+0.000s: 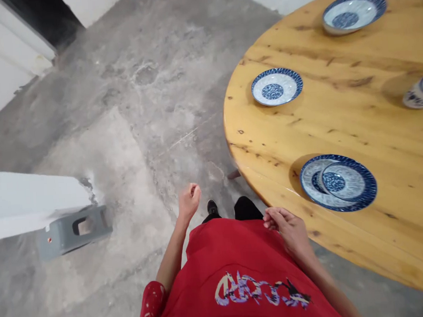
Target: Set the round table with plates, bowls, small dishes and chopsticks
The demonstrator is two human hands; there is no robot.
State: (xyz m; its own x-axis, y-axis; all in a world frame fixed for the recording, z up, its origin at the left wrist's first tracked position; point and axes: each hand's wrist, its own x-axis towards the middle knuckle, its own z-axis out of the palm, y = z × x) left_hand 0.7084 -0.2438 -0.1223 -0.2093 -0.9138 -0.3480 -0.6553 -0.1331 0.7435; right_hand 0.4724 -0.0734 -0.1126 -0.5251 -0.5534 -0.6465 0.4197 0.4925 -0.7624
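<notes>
My left hand hangs over the floor in front of my body, its fingers curled into a loose fist, touching no object. My right hand is beside the rim of the round wooden table; its fingers are bent in toward the thumb, and I see nothing in them. Nearest to it is a blue-and-white plate with a smaller matching round dish lying inside. Farther along the table stand a blue-and-white dish and a larger one.
A white cup or bowl with blue markings is cut off at the right edge. On the left a grey plastic stool stands beside a white wall end. Grey concrete floor stretches ahead to a dark doorway.
</notes>
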